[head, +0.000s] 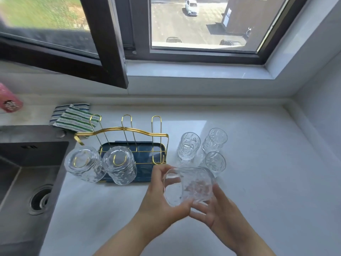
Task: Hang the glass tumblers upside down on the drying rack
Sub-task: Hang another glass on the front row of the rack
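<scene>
A pale counter ran under a dark-framed window, with a steel sink at nine o'clock. The gold rack on its blue tray carried two tumblers upside down at ten o'clock; three more stood upright at one o'clock. Both hands cupped a tumbler on its side at centre: left hand curled round the rim, right hand spread under the base.

Two ribbed clear tumblers hang inverted on the gold wire drying rack. At its 3 o'clock, three tumblers stand upright. Another tumbler lies sideways, mouth toward 9 o'clock.
</scene>
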Available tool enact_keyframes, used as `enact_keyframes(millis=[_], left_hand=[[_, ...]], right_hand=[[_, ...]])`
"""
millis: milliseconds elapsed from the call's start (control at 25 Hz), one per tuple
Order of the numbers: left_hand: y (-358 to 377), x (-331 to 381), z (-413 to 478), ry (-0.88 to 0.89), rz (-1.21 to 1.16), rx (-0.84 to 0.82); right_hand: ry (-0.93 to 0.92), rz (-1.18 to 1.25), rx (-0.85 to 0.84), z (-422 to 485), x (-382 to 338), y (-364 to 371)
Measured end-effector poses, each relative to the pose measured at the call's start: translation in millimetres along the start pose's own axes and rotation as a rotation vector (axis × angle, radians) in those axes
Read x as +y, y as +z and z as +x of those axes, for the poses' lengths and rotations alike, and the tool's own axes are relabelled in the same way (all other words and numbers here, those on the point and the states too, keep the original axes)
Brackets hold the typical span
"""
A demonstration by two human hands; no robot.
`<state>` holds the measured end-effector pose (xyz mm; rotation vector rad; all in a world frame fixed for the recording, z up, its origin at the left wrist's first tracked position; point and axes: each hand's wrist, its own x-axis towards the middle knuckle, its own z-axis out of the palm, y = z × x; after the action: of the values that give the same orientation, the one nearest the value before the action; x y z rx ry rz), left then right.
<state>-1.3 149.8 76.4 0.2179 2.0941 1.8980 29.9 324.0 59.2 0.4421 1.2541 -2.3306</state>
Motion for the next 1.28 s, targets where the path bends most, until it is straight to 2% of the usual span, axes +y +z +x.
enact_keyframes(millis=[120, 320, 440, 640, 880, 1040, 1280], left_hand=[[-17.7, 10.8, -14.8, 0.023, 0.083, 0.047], [-24.9, 28.4, -10.9, 0.2, 0.454, 0.299], [-32.1, 27.7, 0.9, 0.269, 0.566, 0.393], [-40.1, 23.8, 11.7, 0.255, 0.655, 0.436], [-44.3, 16.2, 24.7, 0.243, 0.772, 0.404], [-49.7, 9.9, 33.2, 0.262, 0.937, 0.39], [-56.5, 2.0, 39.9, 0.204, 1.14, 0.356]], right_hand=[[-0.17, -0.106, -0.009, -2.4, -24.2, 32.0], [-0.499, -0.658, 0.056, 1.9, -55.9, 78.7], [-0.596, -0.836, 0.023, 14.2, -53.8, 91.8], [-0.589, -0.897, 0.034, 33.8, -47.4, 86.3], [-0.518, -0.893, 0.047, 49.7, -44.5, 76.3], [-0.417, -0.88, 0.043, 60.6, -38.3, 72.2], [-0.384, -0.899, 0.073, 72.0, -30.5, 69.4]])
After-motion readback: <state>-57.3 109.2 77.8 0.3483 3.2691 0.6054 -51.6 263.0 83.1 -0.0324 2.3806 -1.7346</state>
